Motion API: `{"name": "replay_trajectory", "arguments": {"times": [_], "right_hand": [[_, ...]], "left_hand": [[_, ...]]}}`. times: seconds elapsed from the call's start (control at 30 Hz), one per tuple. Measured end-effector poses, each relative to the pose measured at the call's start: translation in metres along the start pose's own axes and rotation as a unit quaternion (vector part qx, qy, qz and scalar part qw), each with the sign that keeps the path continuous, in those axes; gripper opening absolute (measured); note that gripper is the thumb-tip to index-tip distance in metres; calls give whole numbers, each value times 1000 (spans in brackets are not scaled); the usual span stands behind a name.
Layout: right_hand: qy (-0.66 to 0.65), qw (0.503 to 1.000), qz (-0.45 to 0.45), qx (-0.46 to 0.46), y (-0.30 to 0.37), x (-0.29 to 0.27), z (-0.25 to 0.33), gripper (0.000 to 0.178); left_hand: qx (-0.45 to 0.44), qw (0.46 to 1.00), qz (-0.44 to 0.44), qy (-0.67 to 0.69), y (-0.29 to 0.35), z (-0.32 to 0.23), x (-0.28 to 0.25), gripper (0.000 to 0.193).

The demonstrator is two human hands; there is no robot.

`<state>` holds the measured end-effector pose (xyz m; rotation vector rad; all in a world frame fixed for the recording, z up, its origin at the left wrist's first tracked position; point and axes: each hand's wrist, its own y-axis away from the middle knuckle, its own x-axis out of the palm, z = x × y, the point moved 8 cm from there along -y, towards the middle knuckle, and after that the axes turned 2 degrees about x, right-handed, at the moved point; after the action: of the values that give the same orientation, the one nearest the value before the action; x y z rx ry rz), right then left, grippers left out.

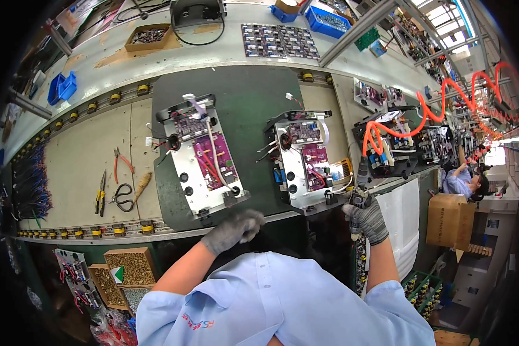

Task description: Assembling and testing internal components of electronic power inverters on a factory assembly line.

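Note:
My left hand [233, 232], in a grey glove, hovers at the bench's near edge with its fingers curled inward; whatever they may hold is hidden. Just beyond it lies a metal chassis plate [199, 199] carrying purple circuit boards, white cables and red wires. A second, similar chassis plate [300, 195] rests to its right. My right hand [367, 222], also gloved, closes around a dark air screwdriver [360, 199] beside that second plate. An orange coiled air hose [398, 134] runs from the tool's top toward the upper right.
Both plates lie on a dark green board [242, 92] over roller tracks [118, 230]. Scissors [123, 197], yellow-handled pliers [100, 196] and red-handled pliers [123, 160] lie left. Boxes of small brass parts [134, 268] sit below. More assemblies [386, 153] and a person [464, 180] are right.

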<state>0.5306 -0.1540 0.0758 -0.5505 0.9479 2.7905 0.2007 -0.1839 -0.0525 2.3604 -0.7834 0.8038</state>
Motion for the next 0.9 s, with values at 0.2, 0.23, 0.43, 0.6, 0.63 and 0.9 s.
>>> {"name": "replay_trajectory", "arguments": {"times": [0.2, 0.23, 0.43, 0.6, 0.63, 0.9], "right_hand": [[109, 990, 68, -60, -21, -16, -18, 31], [104, 990, 69, -58, -24, -15, -19, 31], [130, 974, 112, -151, -22, -5, -4, 31], [137, 950, 172, -222, 19, 3, 59, 13], [117, 946, 212, -216, 32, 4, 74, 20], [63, 940, 281, -184, 41, 80, 98, 37]], "left_hand": [[-16, 913, -228, -337, -103, -28, 2, 42], [-19, 912, -228, -341, -112, -28, 1, 42], [-72, 955, -263, -114, -96, -5, -21, 36], [-68, 971, -225, -40, -7, 48, -22, 35], [-44, 967, -231, -96, 5, 45, -22, 33], [185, 849, -391, 303, 267, 100, -94, 38]]}}
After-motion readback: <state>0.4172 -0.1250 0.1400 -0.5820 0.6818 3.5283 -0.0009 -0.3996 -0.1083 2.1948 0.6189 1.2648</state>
